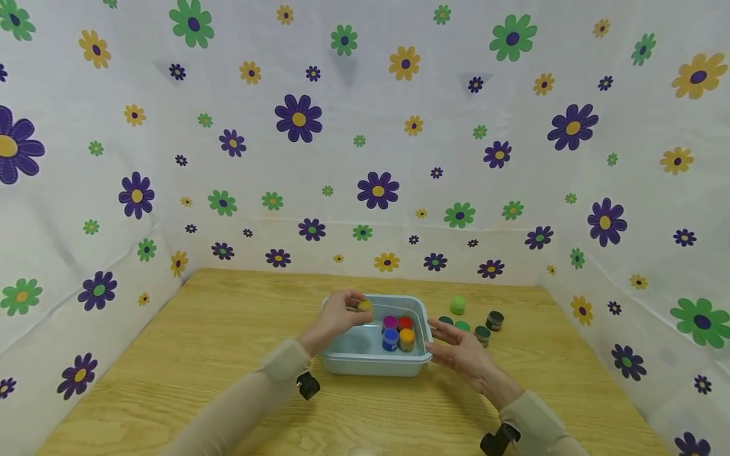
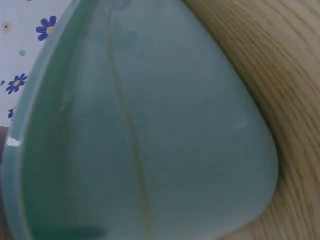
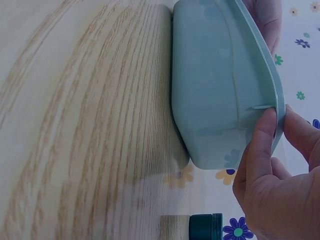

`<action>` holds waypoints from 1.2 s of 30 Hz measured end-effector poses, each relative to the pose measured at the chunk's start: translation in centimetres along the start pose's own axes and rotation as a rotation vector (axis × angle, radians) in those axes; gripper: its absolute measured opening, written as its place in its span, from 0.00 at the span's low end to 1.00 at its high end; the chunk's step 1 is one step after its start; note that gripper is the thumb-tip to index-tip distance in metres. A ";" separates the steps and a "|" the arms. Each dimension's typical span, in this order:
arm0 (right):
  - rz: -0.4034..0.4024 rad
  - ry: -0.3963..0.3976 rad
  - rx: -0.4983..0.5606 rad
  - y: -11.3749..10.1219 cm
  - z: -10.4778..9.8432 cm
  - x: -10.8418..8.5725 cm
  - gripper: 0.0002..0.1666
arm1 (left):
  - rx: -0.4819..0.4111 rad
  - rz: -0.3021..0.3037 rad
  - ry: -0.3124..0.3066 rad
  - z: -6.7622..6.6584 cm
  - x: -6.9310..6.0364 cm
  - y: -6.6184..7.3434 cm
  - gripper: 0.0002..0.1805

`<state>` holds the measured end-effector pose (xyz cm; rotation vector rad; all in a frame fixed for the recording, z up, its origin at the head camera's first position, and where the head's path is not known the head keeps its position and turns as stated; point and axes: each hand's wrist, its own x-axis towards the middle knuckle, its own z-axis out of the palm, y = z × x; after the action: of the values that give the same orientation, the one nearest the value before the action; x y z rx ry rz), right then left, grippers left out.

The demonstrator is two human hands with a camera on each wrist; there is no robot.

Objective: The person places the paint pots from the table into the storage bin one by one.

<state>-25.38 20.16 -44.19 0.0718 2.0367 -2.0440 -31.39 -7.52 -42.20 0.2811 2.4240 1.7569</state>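
Note:
A light blue plastic tub sits on the table, with a magenta paint jar, a red jar, a blue jar and an orange jar grouped in its right half. Above the tub's left part, my left hand pinches a small yellow-lidded paint jar. My right hand is at the tub's right end. In the right wrist view that hand grips the tub's rim between thumb and fingers. Only the tub's outer wall fills the left wrist view; that hand's fingers are out of sight there.
Right of the tub stand a light green jar, a mid-green jar and several darker jars, among them a black-looking one. My right hand is close to them. A flowered cloth borders the wooden table at back and sides.

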 end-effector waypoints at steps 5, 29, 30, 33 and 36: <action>-0.014 -0.033 -0.007 0.0 0.0 -0.1 0.40 | 0.020 -0.025 -0.008 1.0 0.3 -0.2 0.23; -0.010 -0.016 -0.017 0.0 0.1 -0.1 0.40 | 0.169 -0.013 -0.080 2.6 2.2 -1.4 0.16; -0.008 -0.012 -0.013 0.0 0.0 -0.1 0.40 | 0.188 -0.004 -0.077 2.6 2.2 -1.4 0.16; -0.005 -0.013 -0.006 0.0 0.0 0.0 0.40 | 0.250 0.029 -0.054 2.4 2.2 -1.6 0.17; -0.005 -0.007 -0.010 0.0 0.0 0.1 0.40 | 0.317 0.068 -0.044 2.3 2.3 -1.9 0.15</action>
<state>-25.44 20.18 -44.23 0.0579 2.0448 -2.0346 -33.25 -5.44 -44.69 0.4344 2.6834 1.3669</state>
